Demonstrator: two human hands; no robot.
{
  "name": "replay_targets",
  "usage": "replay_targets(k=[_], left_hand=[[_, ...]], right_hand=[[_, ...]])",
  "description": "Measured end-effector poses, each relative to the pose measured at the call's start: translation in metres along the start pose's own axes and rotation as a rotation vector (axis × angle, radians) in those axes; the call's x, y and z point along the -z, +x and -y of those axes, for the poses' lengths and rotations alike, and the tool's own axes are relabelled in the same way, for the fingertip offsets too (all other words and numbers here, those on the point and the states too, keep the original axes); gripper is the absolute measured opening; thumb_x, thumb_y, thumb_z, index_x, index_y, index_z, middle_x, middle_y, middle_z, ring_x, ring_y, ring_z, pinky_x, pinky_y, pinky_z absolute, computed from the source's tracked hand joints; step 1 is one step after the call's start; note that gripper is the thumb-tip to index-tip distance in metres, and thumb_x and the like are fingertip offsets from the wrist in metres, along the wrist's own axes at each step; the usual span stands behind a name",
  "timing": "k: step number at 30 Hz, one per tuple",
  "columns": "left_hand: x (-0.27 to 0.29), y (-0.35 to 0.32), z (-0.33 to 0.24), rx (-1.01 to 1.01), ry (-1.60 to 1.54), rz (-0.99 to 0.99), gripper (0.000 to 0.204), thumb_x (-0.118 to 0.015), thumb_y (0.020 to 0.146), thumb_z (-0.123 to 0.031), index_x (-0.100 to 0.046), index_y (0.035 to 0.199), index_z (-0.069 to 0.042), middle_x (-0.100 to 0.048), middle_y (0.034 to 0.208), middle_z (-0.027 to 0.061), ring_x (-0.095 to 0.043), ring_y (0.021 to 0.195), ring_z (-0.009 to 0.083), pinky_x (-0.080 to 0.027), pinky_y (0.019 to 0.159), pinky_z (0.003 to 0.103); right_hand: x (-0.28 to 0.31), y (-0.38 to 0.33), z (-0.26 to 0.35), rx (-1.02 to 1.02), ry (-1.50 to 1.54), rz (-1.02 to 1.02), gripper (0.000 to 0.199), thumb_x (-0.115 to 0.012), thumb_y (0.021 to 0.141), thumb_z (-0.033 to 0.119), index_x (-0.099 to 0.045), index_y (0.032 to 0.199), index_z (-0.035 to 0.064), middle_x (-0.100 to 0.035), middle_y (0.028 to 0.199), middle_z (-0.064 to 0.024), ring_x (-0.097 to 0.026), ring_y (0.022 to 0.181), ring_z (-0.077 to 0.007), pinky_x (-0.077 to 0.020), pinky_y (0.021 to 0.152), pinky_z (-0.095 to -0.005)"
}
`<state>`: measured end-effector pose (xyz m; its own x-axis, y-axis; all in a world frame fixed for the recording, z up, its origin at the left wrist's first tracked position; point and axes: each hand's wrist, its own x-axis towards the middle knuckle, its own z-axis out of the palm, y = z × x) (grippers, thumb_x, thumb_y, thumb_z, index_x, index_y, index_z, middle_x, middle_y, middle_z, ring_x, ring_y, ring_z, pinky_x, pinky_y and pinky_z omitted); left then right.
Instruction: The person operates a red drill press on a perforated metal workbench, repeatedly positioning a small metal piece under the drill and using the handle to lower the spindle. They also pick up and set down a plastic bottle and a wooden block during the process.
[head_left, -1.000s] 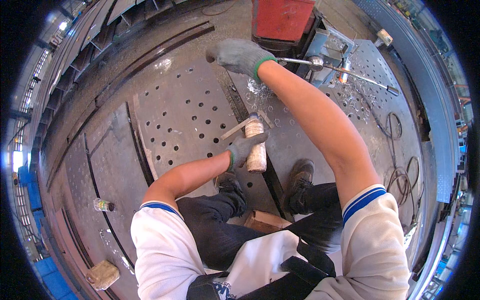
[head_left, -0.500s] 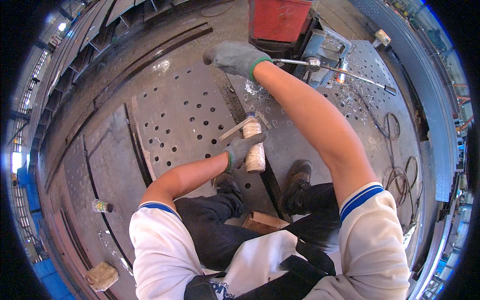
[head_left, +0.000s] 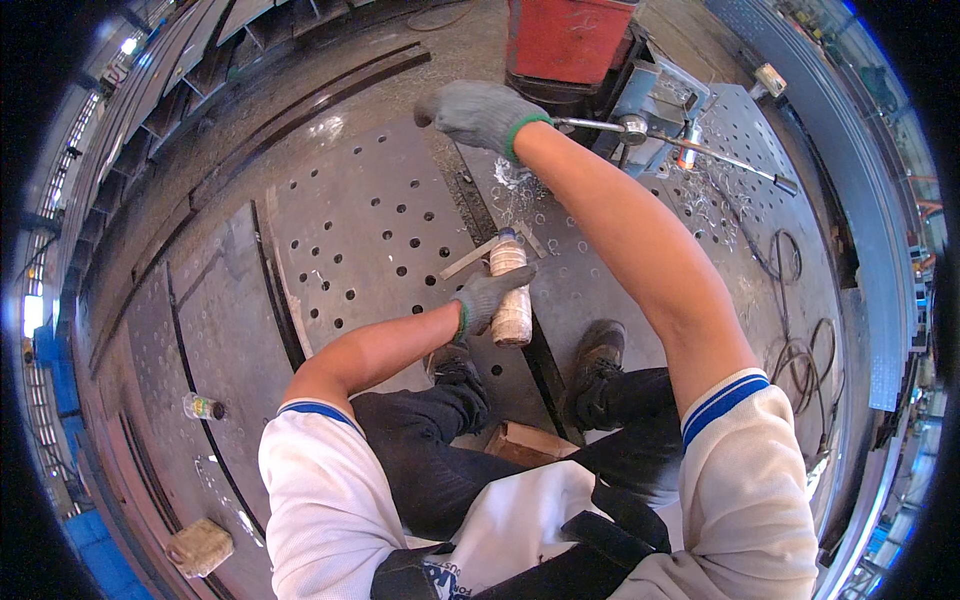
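My left hand (head_left: 484, 299), in a grey knit glove with a green cuff, is wrapped round a whitish, dirty plastic bottle (head_left: 511, 315) with a dark blue cap. The bottle stands out over the steel plate (head_left: 345, 225), its cap end away from me. Farther off, my right hand (head_left: 475, 112), gloved the same way, is closed round one end of a metal lever (head_left: 590, 124); the glove covers that end. The lever passes through a round hub on a blue-grey drilling machine (head_left: 640, 100), and its black-tipped other end points right.
A red bin (head_left: 567, 40) stands behind the drilling machine. Curly metal shavings (head_left: 715, 185) litter the perforated plate. A flat metal square (head_left: 467, 262) lies beyond the bottle. Cables (head_left: 790, 355) coil at right; a wooden block (head_left: 528, 443) sits between my feet, and a small jar (head_left: 204, 407) lies left.
The whole view has shifted slightly. Both hands keep their holds on the bottle and the lever, with little visible movement.
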<state>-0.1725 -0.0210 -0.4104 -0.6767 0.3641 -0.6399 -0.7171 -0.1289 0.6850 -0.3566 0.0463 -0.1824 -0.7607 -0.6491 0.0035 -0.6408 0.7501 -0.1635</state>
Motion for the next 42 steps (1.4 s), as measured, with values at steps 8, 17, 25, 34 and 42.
replay_targets(k=[8, 17, 25, 34, 42], left_hand=[[-0.004, -0.007, -0.003, -0.038, 0.018, -0.015, 0.053, -0.086, 0.081, -0.044, -0.064, 0.107, -0.003, -0.068, 0.088, 0.0098, -0.070, 0.069, 0.0221, -0.060, 0.063, 0.040], [-0.004, -0.005, -0.008, -0.089, 0.050, -0.073, 0.055, -0.087, 0.080, -0.046, -0.066, 0.107, -0.004, -0.068, 0.090, 0.0088, -0.069, 0.072, 0.0215, -0.060, 0.066, 0.039], [-0.014, -0.016, -0.017, -0.058, 0.027, 0.001, 0.051, -0.087, 0.080, -0.042, -0.065, 0.106, -0.005, -0.068, 0.090, 0.0090, -0.070, 0.074, 0.0226, -0.061, 0.066, 0.041], [0.003, 0.001, 0.000, -0.005, -0.053, -0.008, 0.050, -0.086, 0.082, -0.038, -0.063, 0.107, -0.001, -0.069, 0.089, 0.0117, -0.071, 0.070, 0.0243, -0.061, 0.063, 0.041], [-0.006, -0.011, -0.009, 0.055, -0.021, -0.011, 0.051, -0.086, 0.082, -0.039, -0.063, 0.107, -0.001, -0.069, 0.090, 0.0124, -0.071, 0.071, 0.0242, -0.061, 0.064, 0.041]], right_hand=[[0.003, -0.005, 0.003, 0.035, 0.029, -0.049, 0.032, -0.050, 0.094, 0.018, -0.068, 0.119, 0.0121, -0.070, 0.115, -0.0209, -0.067, 0.107, -0.0407, -0.0537, 0.089, -0.0521], [-0.012, 0.005, -0.010, 0.094, -0.010, -0.100, 0.031, -0.055, 0.085, 0.017, -0.070, 0.109, 0.0051, -0.071, 0.106, -0.0249, -0.070, 0.098, -0.0441, -0.0540, 0.084, -0.0542], [-0.016, 0.007, -0.020, 0.103, -0.012, -0.095, 0.029, -0.056, 0.084, 0.018, -0.071, 0.104, 0.0036, -0.071, 0.105, -0.0250, -0.069, 0.098, -0.0439, -0.0546, 0.083, -0.0537], [-0.006, 0.000, -0.001, 0.064, 0.051, -0.091, 0.030, -0.055, 0.086, 0.019, -0.071, 0.107, 0.0048, -0.071, 0.110, -0.0246, -0.069, 0.101, -0.0448, -0.0549, 0.085, -0.0535], [-0.011, 0.004, -0.008, -0.012, 0.057, -0.033, 0.032, -0.057, 0.083, 0.023, -0.073, 0.103, 0.0021, -0.071, 0.107, -0.0258, -0.069, 0.098, -0.0458, -0.0543, 0.086, -0.0540]])
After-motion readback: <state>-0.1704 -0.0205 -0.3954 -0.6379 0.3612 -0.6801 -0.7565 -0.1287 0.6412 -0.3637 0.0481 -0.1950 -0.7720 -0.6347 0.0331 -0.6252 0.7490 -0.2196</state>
